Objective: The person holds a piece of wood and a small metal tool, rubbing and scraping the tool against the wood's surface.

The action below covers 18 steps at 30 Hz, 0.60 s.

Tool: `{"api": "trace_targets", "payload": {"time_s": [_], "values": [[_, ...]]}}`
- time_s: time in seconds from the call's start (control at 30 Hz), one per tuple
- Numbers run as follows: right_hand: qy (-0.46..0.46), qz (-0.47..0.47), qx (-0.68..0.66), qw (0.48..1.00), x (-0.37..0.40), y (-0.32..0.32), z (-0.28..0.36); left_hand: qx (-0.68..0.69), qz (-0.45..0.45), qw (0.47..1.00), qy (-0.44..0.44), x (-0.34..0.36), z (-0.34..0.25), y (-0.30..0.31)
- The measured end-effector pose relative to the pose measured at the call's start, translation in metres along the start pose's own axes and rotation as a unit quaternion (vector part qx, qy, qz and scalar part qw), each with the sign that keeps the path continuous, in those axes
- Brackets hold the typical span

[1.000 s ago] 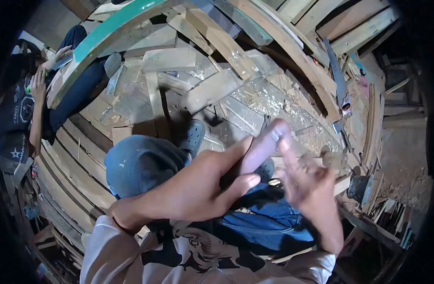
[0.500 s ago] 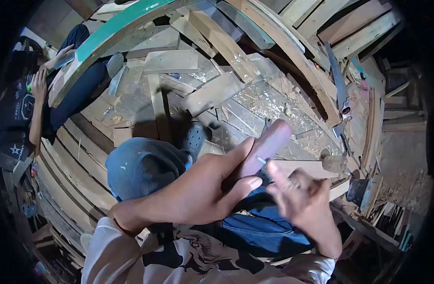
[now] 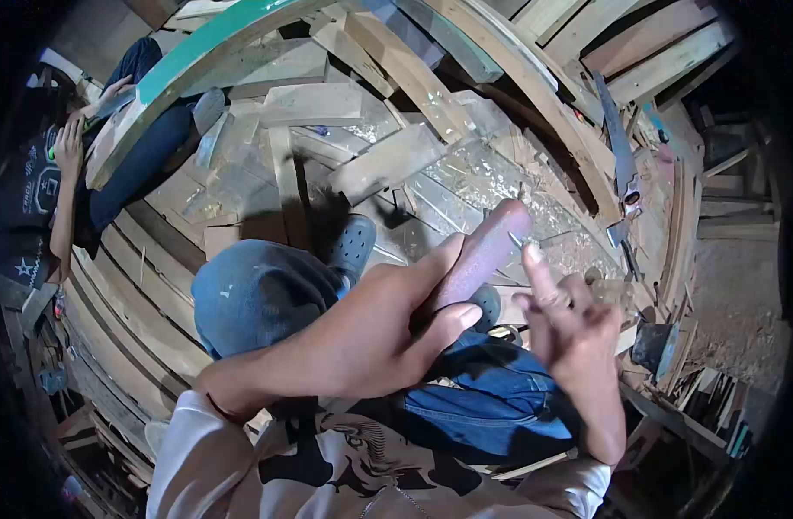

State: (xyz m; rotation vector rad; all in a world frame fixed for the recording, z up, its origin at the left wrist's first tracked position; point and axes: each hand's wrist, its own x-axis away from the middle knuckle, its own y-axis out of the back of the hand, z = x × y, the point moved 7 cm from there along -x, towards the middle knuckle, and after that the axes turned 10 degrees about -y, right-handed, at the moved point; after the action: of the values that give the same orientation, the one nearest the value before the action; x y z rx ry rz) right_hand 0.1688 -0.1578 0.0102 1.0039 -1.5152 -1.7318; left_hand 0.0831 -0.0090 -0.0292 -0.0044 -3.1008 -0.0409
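Note:
A rounded, pinkish-purple block (image 3: 487, 246) is gripped in my left hand (image 3: 362, 333), its far end tilted up and to the right. My left thumb lies along its near side. My right hand (image 3: 574, 324) is at the block's right, with the index finger pointing at its far end. A thin, light, pointed piece (image 3: 515, 238) shows between that fingertip and the block's face. The other right fingers are curled. Whether my right hand pinches the thin piece is too small to tell.
A person (image 3: 46, 190) sits at the left with hands by a green-painted curved beam (image 3: 189, 54). Wood offcuts (image 3: 310, 105) and shavings lie on the floor ahead. A handsaw (image 3: 619, 143) lies at the right, with stacked planks (image 3: 137, 303) at the left.
My right hand and the thin piece have moved up toward the block's far end. The block has tilted slightly upward in my left hand.

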Motion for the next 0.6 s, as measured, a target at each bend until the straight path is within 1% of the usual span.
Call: {"api": "trace_targets", "payload": {"time_s": [0.03, 0.07, 0.1, 0.13, 0.17, 0.2, 0.23, 0.3, 0.37, 0.4, 0.43, 0.47, 0.5, 0.53, 0.57, 0.6], "values": [[0.017, -0.019, -0.006, 1.000, -0.001, 0.003, 0.009, 0.009, 0.003, 1.000, 0.004, 0.000, 0.000, 0.001], [0.062, -0.003, -0.016, 0.998, 0.005, 0.001, 0.020, 0.014, 0.009, 1.000, 0.008, 0.000, 0.000, 0.003], [0.056, -0.001, -0.060, 0.997, 0.004, 0.003, 0.022, 0.022, 0.018, 0.999, 0.014, 0.001, 0.000, 0.003], [0.058, -0.015, -0.015, 0.998, 0.002, 0.002, 0.012, 0.026, 0.028, 0.998, 0.057, 0.000, -0.003, 0.003], [0.059, -0.021, 0.028, 0.998, 0.000, 0.000, 0.002, 0.030, 0.030, 0.997, 0.060, 0.000, 0.000, 0.002], [-0.053, 0.031, -0.035, 0.997, -0.006, -0.001, -0.007, 0.024, 0.016, 0.999, 0.033, 0.000, -0.002, 0.003], [-0.050, 0.030, -0.034, 0.998, -0.005, -0.002, -0.002, 0.011, -0.002, 1.000, -0.001, -0.002, -0.006, 0.006], [0.059, -0.005, -0.042, 0.997, 0.003, 0.002, 0.021, 0.001, 0.013, 1.000, 0.006, -0.001, -0.002, 0.005], [0.056, -0.003, 0.049, 0.997, 0.005, -0.005, 0.003, -0.034, -0.036, 0.996, -0.079, -0.004, -0.003, 0.006], [0.026, 0.011, 0.035, 0.999, 0.003, -0.003, 0.003, -0.012, -0.042, 0.994, -0.098, -0.006, -0.001, 0.005], [-0.001, 0.019, 0.023, 1.000, -0.002, 0.000, 0.004, -0.012, -0.045, 0.994, -0.098, -0.004, -0.002, 0.005], [0.050, 0.011, 0.017, 0.999, 0.003, 0.001, 0.015, -0.017, -0.037, 0.995, -0.096, -0.003, -0.004, 0.007], [0.068, -0.003, -0.032, 0.997, 0.008, -0.001, 0.021, -0.022, -0.024, 0.995, -0.093, -0.003, -0.005, 0.006], [0.057, -0.010, -0.022, 0.998, 0.005, 0.000, 0.016, -0.043, -0.035, 0.993, -0.107, -0.005, -0.007, 0.006], [0.045, -0.015, -0.012, 0.999, 0.001, -0.001, 0.009, -0.041, -0.033, 0.993, -0.106, -0.005, -0.012, 0.008], [-0.001, 0.011, -0.012, 1.000, -0.005, 0.000, -0.002, 0.007, -0.002, 1.000, 0.008, -0.007, -0.009, 0.007]]}}
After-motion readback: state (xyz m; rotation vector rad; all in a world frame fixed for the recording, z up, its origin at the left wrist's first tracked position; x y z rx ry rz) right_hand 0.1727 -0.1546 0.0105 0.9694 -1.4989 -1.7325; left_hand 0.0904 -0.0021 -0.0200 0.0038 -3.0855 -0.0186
